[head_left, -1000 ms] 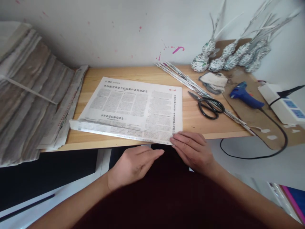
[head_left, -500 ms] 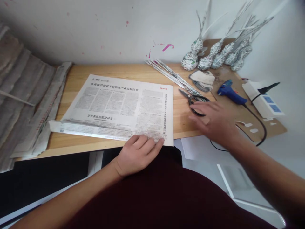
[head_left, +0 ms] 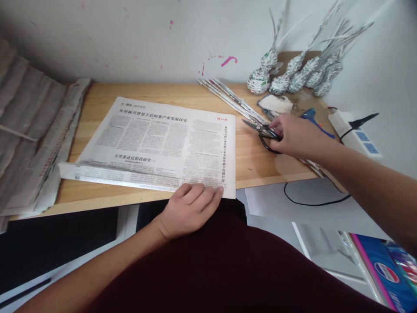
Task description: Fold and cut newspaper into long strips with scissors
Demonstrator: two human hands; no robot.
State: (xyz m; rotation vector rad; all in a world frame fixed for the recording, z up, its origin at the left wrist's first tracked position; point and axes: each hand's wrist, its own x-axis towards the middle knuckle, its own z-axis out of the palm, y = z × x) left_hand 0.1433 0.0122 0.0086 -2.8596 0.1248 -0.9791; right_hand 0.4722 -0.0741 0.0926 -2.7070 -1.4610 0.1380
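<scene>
The table (head_left: 97, 100) carries a stack of old papers (head_left: 29, 130) at 9 o'clock and a single newspaper (head_left: 156, 143) spread flat in the middle, its near edge folded over into a narrow band. The left hand (head_left: 189, 208) lies open, palm down, at 6 o'clock, fingertips pinning that folded edge. At 3 o'clock the right hand (head_left: 293, 137) closes over the handles of the scissors (head_left: 260, 130), which lie on the wood beside a bundle of paper rods (head_left: 234, 102), blades pointing toward the sheet. Judging by this, the step in hand is picking up the scissors; the next move calls for a firm grip in the loops and bringing the blades to the fold while the left hand holds the sheet.
</scene>
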